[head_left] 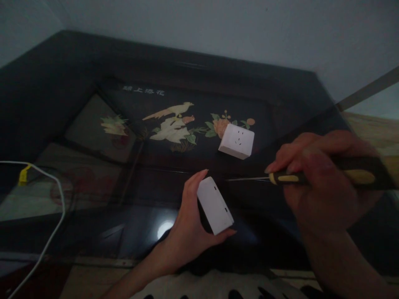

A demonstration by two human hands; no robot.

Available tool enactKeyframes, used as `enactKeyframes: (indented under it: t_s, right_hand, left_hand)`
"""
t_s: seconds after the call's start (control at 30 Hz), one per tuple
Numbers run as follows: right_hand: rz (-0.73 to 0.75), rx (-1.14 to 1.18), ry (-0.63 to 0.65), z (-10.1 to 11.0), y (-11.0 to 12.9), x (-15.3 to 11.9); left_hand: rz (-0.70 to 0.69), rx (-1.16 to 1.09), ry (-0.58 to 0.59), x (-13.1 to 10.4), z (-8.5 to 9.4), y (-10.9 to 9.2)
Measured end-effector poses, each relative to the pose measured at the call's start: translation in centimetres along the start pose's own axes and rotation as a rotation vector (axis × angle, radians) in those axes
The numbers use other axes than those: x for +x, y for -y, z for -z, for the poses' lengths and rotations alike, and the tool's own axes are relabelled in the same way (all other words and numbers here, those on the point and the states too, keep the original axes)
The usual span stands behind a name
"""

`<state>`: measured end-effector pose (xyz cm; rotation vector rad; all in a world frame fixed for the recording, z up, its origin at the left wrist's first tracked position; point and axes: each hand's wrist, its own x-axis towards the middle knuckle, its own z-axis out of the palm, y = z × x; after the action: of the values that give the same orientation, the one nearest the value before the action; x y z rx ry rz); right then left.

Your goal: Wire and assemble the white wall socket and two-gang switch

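Note:
My left hand (pixel 190 224) grips a white box (pixel 215 205) by its two ends, thumb at the lower end and fingers at the upper. Two small dark slots show along the box's right side. In my right hand (pixel 324 178) is a screwdriver (pixel 288 178) with a black and yellow handle; its thin metal shaft points left, its tip just above and right of the box, apart from it as far as I can see. Beyond the hands, a white socket box (pixel 238 141) with several dark pin holes lies on the dark table.
The glossy dark table (pixel 174 162) bears a bird and flower picture with lettering. A white cable (pixel 62 199) with a yellow tag (pixel 23 175) curves over its left side. A pale wall (pixel 199 25) stands behind the far edge.

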<state>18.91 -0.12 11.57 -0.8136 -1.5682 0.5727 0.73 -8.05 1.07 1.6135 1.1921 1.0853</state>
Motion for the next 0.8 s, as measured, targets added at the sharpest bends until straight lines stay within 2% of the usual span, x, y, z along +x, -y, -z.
enactKeyframes:
  t_s: [0.1,0.17,0.23,0.33,0.43,0.57,0.8]
  right_hand:
    - [0.056,0.185,-0.145,-0.4,-1.4,-0.6]
    - [0.036,0.227,-0.166,-0.7,-1.8,-1.1]
    - [0.029,0.218,-0.178,-0.9,-1.7,-1.9]
    - [-0.099,0.125,-0.205,-0.7,-0.9,-3.0]
    - [-0.211,0.039,-0.161,-0.2,0.1,-3.6]
    - [-0.185,-0.023,-0.072,-0.1,0.8,-2.7]
    - [-0.083,0.023,0.019,-1.6,0.7,-1.1]
  left_hand:
    - [0.011,0.012,0.002,0.2,0.0,-0.3]
    - [0.013,0.029,-0.002,0.1,0.1,-0.3]
    - [-0.018,0.051,-0.014,0.1,0.3,-0.3]
    - [-0.065,0.072,-0.033,0.1,0.5,-0.2]
    - [-0.070,0.070,-0.029,0.3,0.6,0.0]
    - [-0.096,0.080,0.002,0.4,0.7,0.1]
    - [-0.061,0.110,0.034,1.4,1.4,-0.3]
